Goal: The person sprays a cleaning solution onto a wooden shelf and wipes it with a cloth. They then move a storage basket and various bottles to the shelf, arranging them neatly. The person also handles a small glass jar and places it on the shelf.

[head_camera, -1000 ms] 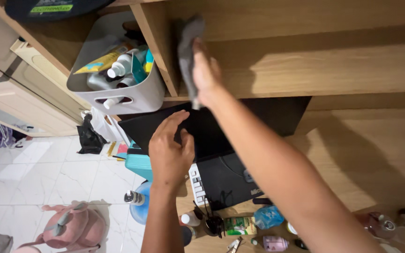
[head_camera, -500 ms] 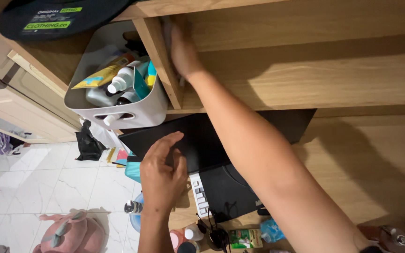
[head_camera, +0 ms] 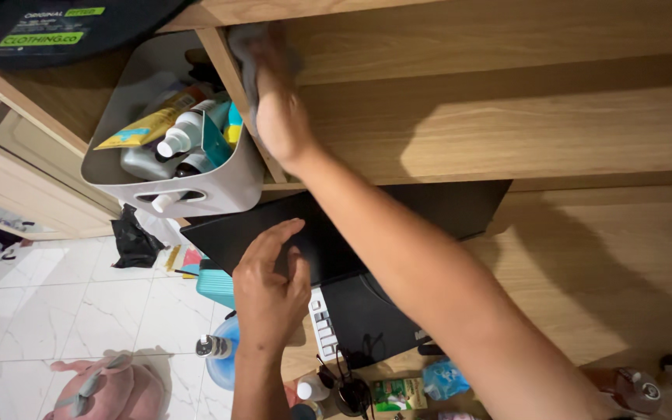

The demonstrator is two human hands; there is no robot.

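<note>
Since the earlier frames the right hand has slid up and leftward along the upright wooden divider of the shelf unit, carrying the grey cloth with it into the top corner of the compartment. That hand lies flat with the fingers closed over the cloth, pressing it against the divider and the shelf's back panel. Left hand has barely shifted: it rests open, fingers spread, on the top edge of the black monitor, gripping nothing. Just left of the divider sits a white storage bin full of bottles and tubes. Below, small bottles crowd the wooden tabletop.
</note>
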